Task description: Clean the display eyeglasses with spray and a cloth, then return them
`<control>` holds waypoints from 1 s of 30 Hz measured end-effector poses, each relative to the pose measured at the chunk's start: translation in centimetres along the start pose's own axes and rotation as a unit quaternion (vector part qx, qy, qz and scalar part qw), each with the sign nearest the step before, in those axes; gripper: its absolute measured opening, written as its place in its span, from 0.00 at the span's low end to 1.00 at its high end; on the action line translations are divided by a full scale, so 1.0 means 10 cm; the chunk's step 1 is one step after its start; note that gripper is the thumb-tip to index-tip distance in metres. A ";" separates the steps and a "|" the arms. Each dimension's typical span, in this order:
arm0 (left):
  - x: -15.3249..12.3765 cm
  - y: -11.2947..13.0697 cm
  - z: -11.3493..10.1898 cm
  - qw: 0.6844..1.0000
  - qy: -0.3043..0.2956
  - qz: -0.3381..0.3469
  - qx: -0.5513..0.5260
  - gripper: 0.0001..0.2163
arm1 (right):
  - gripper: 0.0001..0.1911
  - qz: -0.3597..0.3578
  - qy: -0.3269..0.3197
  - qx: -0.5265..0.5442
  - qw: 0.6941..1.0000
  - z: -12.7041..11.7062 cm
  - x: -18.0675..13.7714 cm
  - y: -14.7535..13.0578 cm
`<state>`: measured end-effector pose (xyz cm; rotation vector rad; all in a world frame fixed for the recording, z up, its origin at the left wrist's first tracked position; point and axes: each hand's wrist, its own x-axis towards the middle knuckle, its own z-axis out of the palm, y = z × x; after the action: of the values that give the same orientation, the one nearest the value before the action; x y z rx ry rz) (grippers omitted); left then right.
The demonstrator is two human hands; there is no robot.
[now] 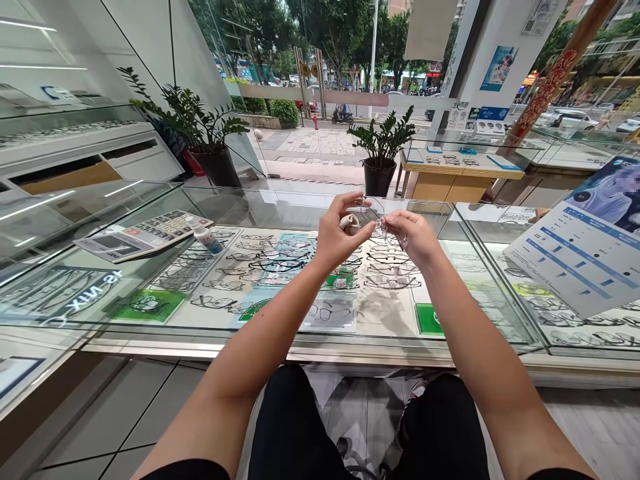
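Thin-rimmed eyeglasses (373,209) are held up above the glass counter, between both hands. My left hand (336,232) grips them at the near side with thumb and fingers, and a crumpled pale cloth (349,224) is tucked in the same hand. My right hand (416,239) pinches the frame near its middle; the fingers partly cover it. Below, inside the case, several rows of eyeglasses (393,283) lie on a white surface. A small white bottle (204,235) and a large calculator (145,235) rest on the glass to the left.
The glass display counter (300,341) spans the view in front of my knees. A printed sign (583,250) leans at the right. Potted plants (379,177) stand beyond the counter by the window, with another display table (463,170) at the back right.
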<state>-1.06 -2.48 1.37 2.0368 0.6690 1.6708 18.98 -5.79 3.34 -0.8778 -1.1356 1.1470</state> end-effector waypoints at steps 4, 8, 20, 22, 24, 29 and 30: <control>0.00 0.01 0.01 0.999 0.030 0.020 0.039 0.27 | 0.17 -0.016 0.029 0.004 0.999 -0.01 0.03 0.04; -0.02 0.11 0.03 0.987 0.120 0.033 0.099 0.10 | 0.16 -0.110 0.106 -0.046 0.987 0.02 0.00 0.08; -0.03 0.27 0.16 0.963 0.037 -0.212 -0.160 0.24 | 0.13 -0.356 0.149 -0.443 0.809 0.25 -0.27 0.27; 0.00 0.25 0.13 0.961 0.053 -0.219 -0.162 0.25 | 0.14 -0.358 0.122 -0.454 0.807 0.26 -0.27 0.28; 0.04 0.25 0.08 0.966 0.060 -0.206 -0.143 0.25 | 0.17 -0.365 0.089 -0.445 0.813 0.26 -0.28 0.27; 0.26 0.31 -0.16 0.987 -0.011 -0.157 -0.017 0.17 | 0.17 -0.393 0.105 -0.432 0.805 0.19 -0.27 0.20; 0.32 0.33 -0.24 0.988 -0.028 -0.153 0.013 0.13 | 0.17 -0.394 0.123 -0.440 0.798 0.17 -0.25 0.20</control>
<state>-2.59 -3.07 6.29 1.8786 0.9345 1.4291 16.82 -7.84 1.27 -1.0264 -1.6063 -0.2487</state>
